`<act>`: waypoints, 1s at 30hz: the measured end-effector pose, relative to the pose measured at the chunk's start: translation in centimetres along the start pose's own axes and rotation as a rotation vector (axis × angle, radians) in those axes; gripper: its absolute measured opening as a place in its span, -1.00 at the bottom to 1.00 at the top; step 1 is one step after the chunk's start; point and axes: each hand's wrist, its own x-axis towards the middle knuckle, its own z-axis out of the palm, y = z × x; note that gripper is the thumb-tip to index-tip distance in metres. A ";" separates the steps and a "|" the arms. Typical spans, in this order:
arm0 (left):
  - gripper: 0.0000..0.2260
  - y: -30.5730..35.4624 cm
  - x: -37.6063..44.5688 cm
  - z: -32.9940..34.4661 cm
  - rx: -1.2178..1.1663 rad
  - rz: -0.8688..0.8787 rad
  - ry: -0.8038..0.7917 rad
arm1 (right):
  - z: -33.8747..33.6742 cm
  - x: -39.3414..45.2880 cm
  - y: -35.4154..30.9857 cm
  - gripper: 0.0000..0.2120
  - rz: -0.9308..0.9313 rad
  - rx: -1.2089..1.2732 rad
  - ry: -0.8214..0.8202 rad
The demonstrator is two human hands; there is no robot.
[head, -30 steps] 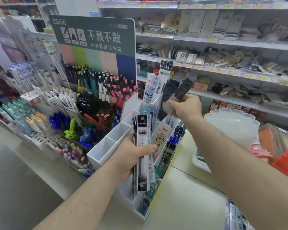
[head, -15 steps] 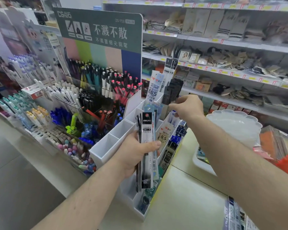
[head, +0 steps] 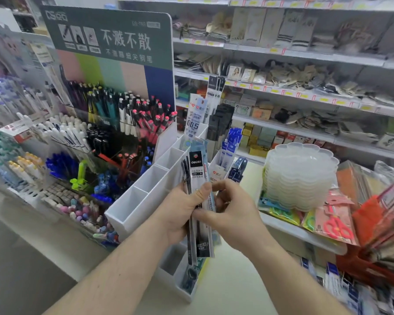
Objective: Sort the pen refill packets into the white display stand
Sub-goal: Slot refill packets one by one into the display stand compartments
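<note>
My left hand (head: 180, 212) grips a bundle of long pen refill packets (head: 199, 176), the front one black and white with a red logo, held upright in front of the white display stand (head: 143, 201). My right hand (head: 234, 212) is at the same bundle, thumb and fingers pinching its right edge. The stand has stepped compartments: several on the left stand bare, the far and right ones hold packets such as a tall 0.5 pack (head: 192, 123), black packs (head: 221, 121) and blue packs (head: 231, 144).
A big pen display (head: 105, 123) with a green sign stands left of the stand. A stack of clear scalloped trays (head: 300, 176) and packaged scissors (head: 334, 223) lie right. Store shelves (head: 305, 92) fill the back. Loose packets (head: 341, 285) lie at the lower right.
My right hand let go of a black packet at the far compartments and came back down to the bundle in my left hand. The left hand lifted the bundle slightly.
</note>
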 end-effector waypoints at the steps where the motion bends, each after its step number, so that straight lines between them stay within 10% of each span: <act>1: -0.63 0.0 0.0 -0.1 -0.004 -0.017 -0.025 | -0.1 0.1 0.1 -0.66 -0.005 0.024 0.020; 30: -0.45 -1.2 0.9 -1.3 0.119 -0.102 -0.043 | -1.2 -1.8 1.1 -0.92 0.203 0.542 0.160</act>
